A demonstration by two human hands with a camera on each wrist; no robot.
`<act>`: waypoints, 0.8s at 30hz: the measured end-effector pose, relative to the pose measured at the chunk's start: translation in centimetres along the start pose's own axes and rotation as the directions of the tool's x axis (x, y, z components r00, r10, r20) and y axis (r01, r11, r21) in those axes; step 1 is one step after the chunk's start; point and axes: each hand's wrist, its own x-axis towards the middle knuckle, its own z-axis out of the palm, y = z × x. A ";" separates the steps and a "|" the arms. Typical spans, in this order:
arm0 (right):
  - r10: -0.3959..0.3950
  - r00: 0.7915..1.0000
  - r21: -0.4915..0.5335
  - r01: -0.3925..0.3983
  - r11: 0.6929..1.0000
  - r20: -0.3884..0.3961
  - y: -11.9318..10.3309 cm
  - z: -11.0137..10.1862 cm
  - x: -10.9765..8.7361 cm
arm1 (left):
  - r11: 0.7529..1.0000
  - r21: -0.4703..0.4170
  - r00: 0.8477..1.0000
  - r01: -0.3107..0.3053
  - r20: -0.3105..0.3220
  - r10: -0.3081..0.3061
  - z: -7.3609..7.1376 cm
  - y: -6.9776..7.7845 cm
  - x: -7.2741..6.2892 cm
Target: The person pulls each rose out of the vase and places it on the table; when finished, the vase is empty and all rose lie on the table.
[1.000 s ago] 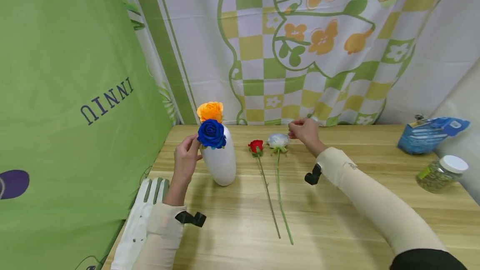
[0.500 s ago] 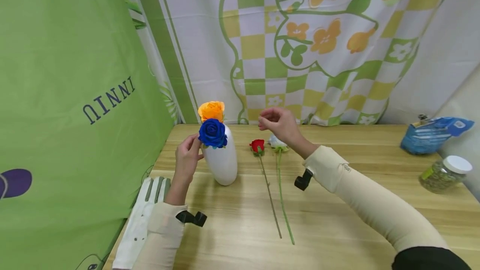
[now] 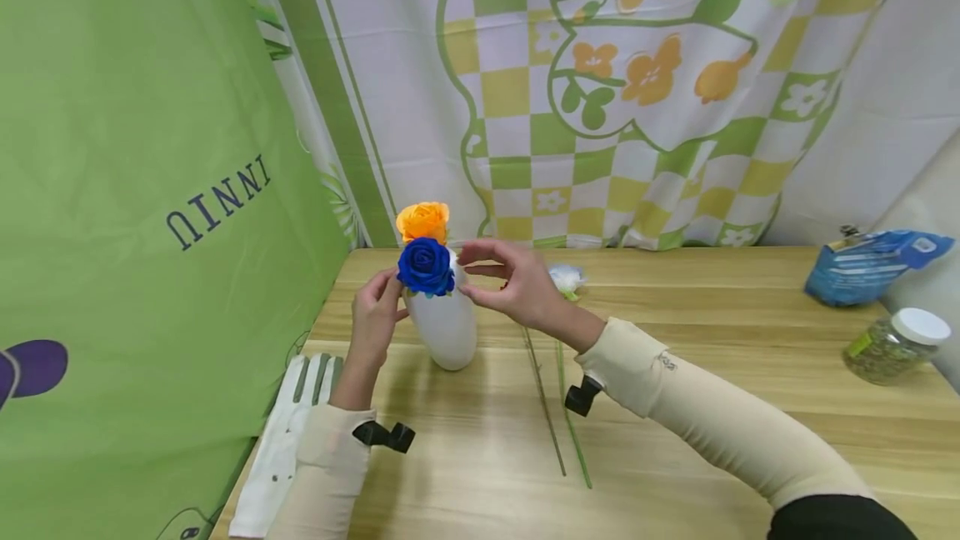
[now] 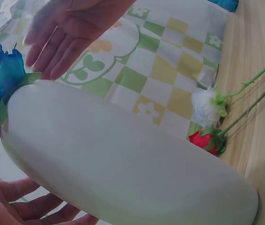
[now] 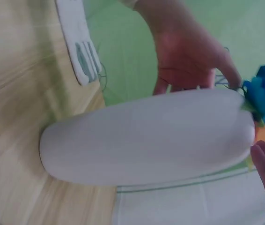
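A white vase (image 3: 447, 340) stands on the wooden table, with a blue rose (image 3: 425, 267) and an orange rose (image 3: 423, 222) at its mouth. My left hand (image 3: 370, 315) holds the vase near the top, its thumb by the rim and its fingers along the far side in the left wrist view. On the other side of the mouth is my right hand (image 3: 525, 288), fingers extended and nothing held. Behind it on the table lie a white rose (image 3: 567, 278) and a red rose (image 4: 203, 140); the red bloom is mostly hidden in the head view.
A white glove-like cloth with green stripes (image 3: 281, 448) lies along the table's left edge. At the right stand a blue bag (image 3: 862, 269) and a white-lidded jar (image 3: 896, 346). Green fabric (image 3: 150, 107) hangs at left; a patterned curtain (image 3: 510, 90) hangs behind.
My right hand has moved left, from beside the white rose over the red one to the vase's mouth. The left hand and the roses in the vase have stayed in place.
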 end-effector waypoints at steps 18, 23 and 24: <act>-0.186 0.983 -0.444 0.165 0.881 -0.003 0.1 2.8 0.9 | 1.000 -0.015 1.000 0.000 0.003 0.001 0.1 -0.2 0.2; -0.222 0.975 -0.516 0.179 0.838 -0.023 0.3 3.4 0.8 | 1.000 -0.018 1.000 -0.006 -0.005 0.006 0.0 -0.2 0.2; -0.234 0.972 -0.532 0.181 0.827 -0.032 0.3 3.5 0.8 | 1.000 -0.019 1.000 -0.008 -0.008 0.008 0.0 -0.2 0.2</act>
